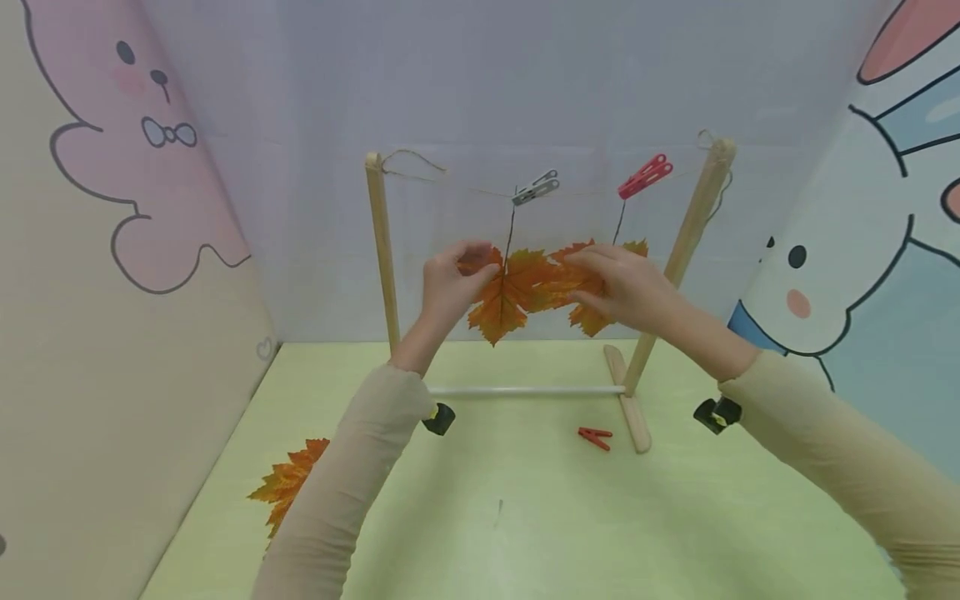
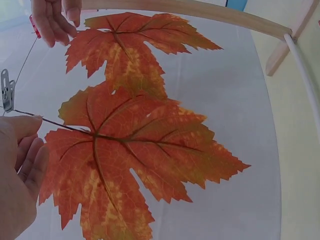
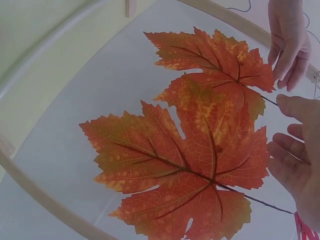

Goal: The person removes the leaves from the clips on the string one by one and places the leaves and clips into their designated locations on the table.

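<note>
Two orange maple leaves hang side by side from a string, their edges overlapping. The left leaf [image 2: 135, 145] is clipped by its dark stem in a grey clothespin [image 1: 536, 188]; a red clothespin [image 1: 645, 176] holds the stem of the right leaf [image 3: 185, 165]. At the left leaf's upper edge is my left hand [image 1: 452, 283], thumb and fingers apart, the thumb close to the stem in the left wrist view. My right hand [image 1: 626, 285] is by the right leaf with loosely bent fingers around its edge; whether they touch it, I cannot tell. Neither hand visibly pinches anything.
The string runs between two wooden posts [image 1: 384, 250], joined low down by a white rod [image 1: 525, 391]. Another red clothespin [image 1: 596, 437] lies on the yellow-green table [image 1: 540, 517]. A further maple leaf [image 1: 288, 483] lies at left, partly behind the left sleeve.
</note>
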Demonstrator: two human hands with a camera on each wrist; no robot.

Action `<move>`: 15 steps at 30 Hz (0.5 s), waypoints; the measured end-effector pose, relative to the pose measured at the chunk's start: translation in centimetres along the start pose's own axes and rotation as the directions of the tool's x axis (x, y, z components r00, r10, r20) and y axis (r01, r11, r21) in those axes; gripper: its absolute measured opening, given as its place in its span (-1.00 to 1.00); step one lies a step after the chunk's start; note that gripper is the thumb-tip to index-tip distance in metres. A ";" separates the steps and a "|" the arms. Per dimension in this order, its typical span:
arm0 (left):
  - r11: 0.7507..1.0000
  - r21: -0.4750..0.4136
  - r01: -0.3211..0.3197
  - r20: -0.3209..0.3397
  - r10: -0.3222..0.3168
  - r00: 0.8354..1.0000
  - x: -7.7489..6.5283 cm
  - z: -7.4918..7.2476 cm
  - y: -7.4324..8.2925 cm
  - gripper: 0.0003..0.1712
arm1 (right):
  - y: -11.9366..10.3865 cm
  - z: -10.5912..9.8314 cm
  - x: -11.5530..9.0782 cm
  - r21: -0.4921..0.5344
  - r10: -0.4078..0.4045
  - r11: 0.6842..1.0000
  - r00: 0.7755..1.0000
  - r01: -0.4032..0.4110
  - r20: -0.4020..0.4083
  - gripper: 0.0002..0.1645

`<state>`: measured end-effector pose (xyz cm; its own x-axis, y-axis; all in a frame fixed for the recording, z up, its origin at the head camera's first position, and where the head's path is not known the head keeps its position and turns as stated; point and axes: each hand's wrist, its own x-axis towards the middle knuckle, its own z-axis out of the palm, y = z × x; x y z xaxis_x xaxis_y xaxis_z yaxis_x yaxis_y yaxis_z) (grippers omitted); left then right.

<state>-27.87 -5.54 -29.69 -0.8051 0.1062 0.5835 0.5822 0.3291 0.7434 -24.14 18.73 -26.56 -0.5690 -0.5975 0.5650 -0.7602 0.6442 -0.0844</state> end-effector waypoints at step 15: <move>0.999 0.036 0.036 0.000 -0.036 0.999 2.2 1.8 2.0 -0.56 | 0.2 -0.4 1.0 0.004 -0.041 0.999 0.999 0.041 -0.031 -0.47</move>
<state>-28.74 -2.99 -27.51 -0.8259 0.0944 0.5559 0.5480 0.3665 0.7519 -24.73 18.44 -25.67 -0.5273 -0.6080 0.5935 -0.7841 0.6173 -0.0643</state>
